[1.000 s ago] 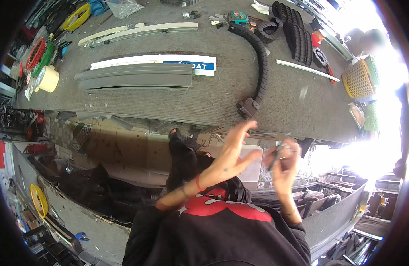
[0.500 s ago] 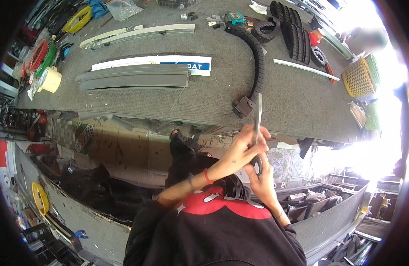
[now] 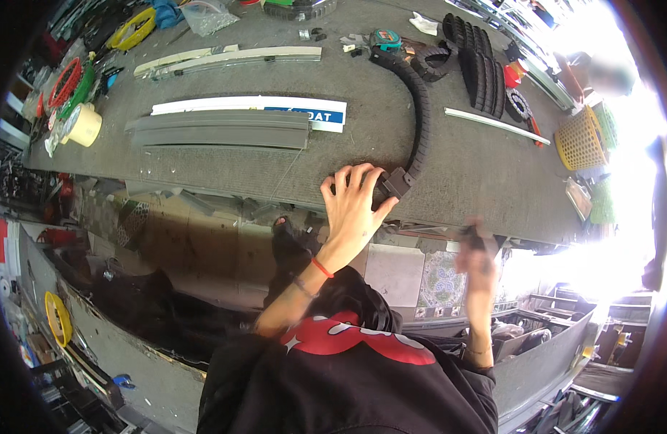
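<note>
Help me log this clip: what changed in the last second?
The left hand left the right hand, reached forward and settled on the near end of the black segmented plastic cable chain. The right hand, blurred, dropped back below the bench edge, seemingly gripping something dark. The grey plastic strips stayed put.

Left hand point(image 3: 355, 206) now spread on the workbench point(image 3: 348, 155) edge beside the black cable chain point(image 3: 420, 116) end, no longer raised. Right hand point(image 3: 478, 253) dropped away, blurred, apart from the left.
</note>
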The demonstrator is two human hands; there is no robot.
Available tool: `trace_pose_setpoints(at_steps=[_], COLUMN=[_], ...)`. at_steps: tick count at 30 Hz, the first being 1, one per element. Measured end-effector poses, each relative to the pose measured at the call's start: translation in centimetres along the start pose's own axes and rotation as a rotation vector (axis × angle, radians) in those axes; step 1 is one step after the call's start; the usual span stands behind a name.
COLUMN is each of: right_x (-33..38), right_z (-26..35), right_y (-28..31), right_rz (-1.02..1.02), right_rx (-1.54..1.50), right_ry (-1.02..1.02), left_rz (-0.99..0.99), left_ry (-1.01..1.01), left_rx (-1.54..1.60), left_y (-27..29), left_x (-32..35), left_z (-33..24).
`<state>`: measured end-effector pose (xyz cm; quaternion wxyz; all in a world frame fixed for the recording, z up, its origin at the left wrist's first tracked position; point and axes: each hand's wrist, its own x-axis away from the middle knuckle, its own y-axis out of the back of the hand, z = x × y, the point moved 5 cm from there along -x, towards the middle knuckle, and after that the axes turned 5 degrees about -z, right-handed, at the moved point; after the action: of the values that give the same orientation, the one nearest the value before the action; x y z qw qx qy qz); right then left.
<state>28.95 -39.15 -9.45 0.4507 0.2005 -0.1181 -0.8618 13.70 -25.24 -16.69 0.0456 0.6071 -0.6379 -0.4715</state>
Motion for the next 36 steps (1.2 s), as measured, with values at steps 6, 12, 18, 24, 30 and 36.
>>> trace_pose_setpoints(at_steps=[6, 12, 18, 24, 30, 36], right_x=[1.2, 1.1, -0.4, -1.1, -1.2, -1.1], right_z=[-2.1, -2.3, -1.8, -1.8, -1.3, -1.8], right_y=[-1.5, 1.6, 1.8, 0.5, 1.5, 2.9], right_rz=[0.34, -0.143, 0.085, 0.162, 0.189, -0.005], right_rx=[0.212, 0.03, 0.099, 0.244, 0.313, 0.174], right_ry=[-0.27, 0.166, 0.036, -0.001, 0.122, -0.09], left_rz=[-0.018, -0.033, -0.052, -0.055, -0.049, -0.083], left_ry=[0.0, -0.018, -0.001, -0.021, -0.015, -0.036], left_rx=[-0.009, -0.046, -0.058, -0.047, -0.055, -0.058], left_y=[0.2, -0.1, -0.2, -0.2, -0.2, -0.1], left_x=[-0.1, 0.1, 0.1, 0.0, 0.1, 0.1], left_z=[-0.2, 0.0, 0.0, 0.2, 0.1, 0.1])
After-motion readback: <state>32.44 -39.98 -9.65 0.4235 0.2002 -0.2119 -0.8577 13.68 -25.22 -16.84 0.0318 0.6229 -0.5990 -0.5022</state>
